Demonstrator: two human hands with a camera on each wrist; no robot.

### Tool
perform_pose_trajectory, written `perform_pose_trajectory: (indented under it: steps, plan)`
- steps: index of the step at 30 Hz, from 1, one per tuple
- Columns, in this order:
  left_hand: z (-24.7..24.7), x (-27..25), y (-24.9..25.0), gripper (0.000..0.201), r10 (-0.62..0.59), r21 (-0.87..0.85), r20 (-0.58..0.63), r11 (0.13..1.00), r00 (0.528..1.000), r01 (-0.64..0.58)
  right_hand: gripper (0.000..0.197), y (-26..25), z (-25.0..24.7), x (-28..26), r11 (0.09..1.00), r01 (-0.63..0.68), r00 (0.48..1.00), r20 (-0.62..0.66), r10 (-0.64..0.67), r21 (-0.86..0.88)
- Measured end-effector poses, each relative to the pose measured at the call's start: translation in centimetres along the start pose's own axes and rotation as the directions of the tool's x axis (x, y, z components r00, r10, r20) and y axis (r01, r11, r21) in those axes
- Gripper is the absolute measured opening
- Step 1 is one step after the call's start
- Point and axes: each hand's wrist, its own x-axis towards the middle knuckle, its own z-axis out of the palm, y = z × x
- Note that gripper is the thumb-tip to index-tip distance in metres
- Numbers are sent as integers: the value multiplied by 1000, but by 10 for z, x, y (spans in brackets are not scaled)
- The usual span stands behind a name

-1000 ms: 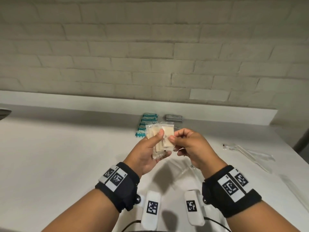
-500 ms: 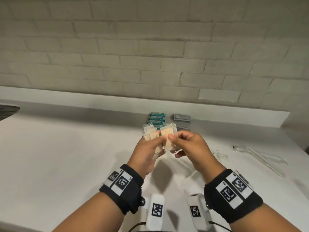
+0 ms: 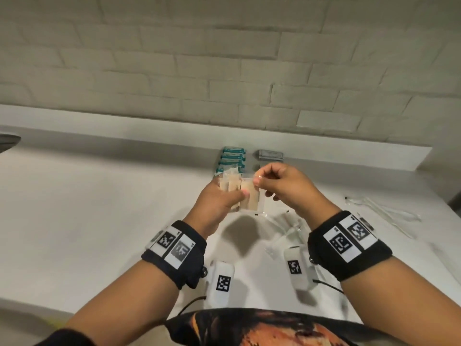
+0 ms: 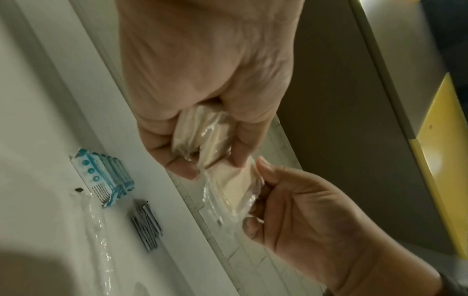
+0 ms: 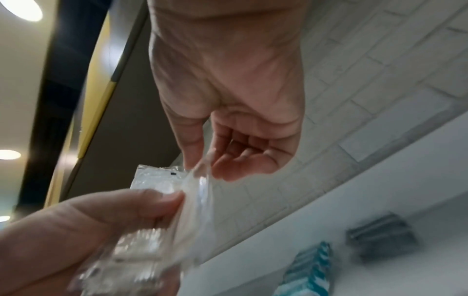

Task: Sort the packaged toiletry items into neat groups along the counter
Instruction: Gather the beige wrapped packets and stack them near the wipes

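Note:
My left hand (image 3: 224, 198) holds a small bundle of clear-wrapped beige packets (image 3: 233, 187) above the white counter (image 3: 74, 221), thumb pressed across them. My right hand (image 3: 259, 182) pinches the top corner of the front beige packet (image 3: 249, 198) between thumb and forefinger. The left wrist view has the bundle (image 4: 202, 136) in my left fingers and the front packet (image 4: 238, 186) in my right hand (image 4: 258, 180). The right wrist view shows the clear wrapper (image 5: 162, 180) pinched by the right hand (image 5: 200, 166). Behind, a row of teal packets (image 3: 232, 158) and a grey packet stack (image 3: 271, 154) stand by the backsplash.
Long clear-wrapped items (image 3: 384, 213) lie on the counter at the right, and more clear wrappers (image 3: 287, 228) lie under my right wrist. A brick wall (image 3: 224, 58) rises behind the low backsplash ledge (image 3: 99, 131). A dark object edge (image 3: 7, 142) shows at far left.
Both hands have lifted the beige packets further away, toward the teal row. My right hand has shifted its pinch up to the front packet's top corner.

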Motion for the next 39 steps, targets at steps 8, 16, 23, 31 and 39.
perform_pose_trajectory:
  steps: [8, 16, 23, 31, 39]
  plan:
    - [-18, -4, -8, 19, -134, -69, -13, 989, 991, 133, 7, -4, -6, 25, 677, -25, 1000, -24, 11, -735]
    - [-49, -12, -5, 15, -216, -466, -69, 870, 974, 159, 19, 35, 47, 9, 611, 109, 920, 313, 237, -784]
    - [-56, -18, -8, 11, -153, -352, -156, 932, 976, 90, 20, 29, 52, 22, 932, -38, 995, 68, 67, -362]
    - [-35, -18, -1, 22, -78, -249, -37, 966, 996, 66, 10, 7, 67, 3, 996, 81, 994, 78, -79, -24]
    - [-37, -12, -6, 10, -91, -233, -141, 971, 986, 56, 11, 12, 47, 9, 956, -101, 995, 32, 96, 277]
